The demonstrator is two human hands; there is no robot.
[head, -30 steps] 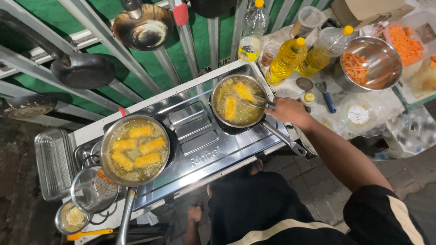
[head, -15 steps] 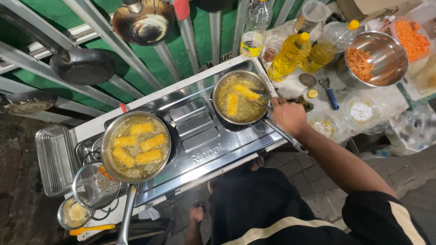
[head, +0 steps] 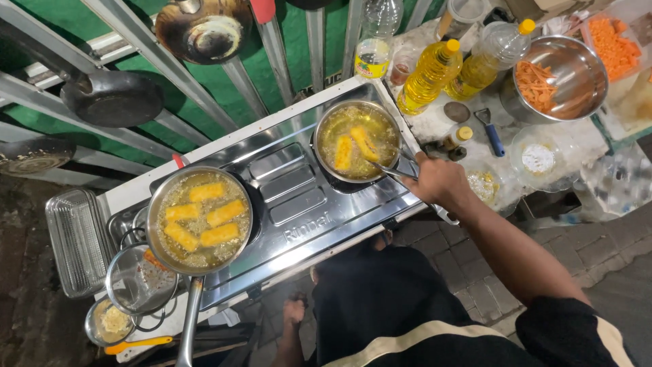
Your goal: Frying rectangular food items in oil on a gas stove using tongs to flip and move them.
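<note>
From the head view, we see our right hand closed around thin metal tongs that reach into the round steel pan, where two golden oblong rolls sit in bubbling oil. Our left hand hangs loosely open below the glossy stove.

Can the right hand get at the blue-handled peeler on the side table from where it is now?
Probably yes, once it frees up. The right hand grips metal tongs reaching into the right frying pan. The blue-handled peeler lies just beyond it on the side table, nothing standing between them.
</note>
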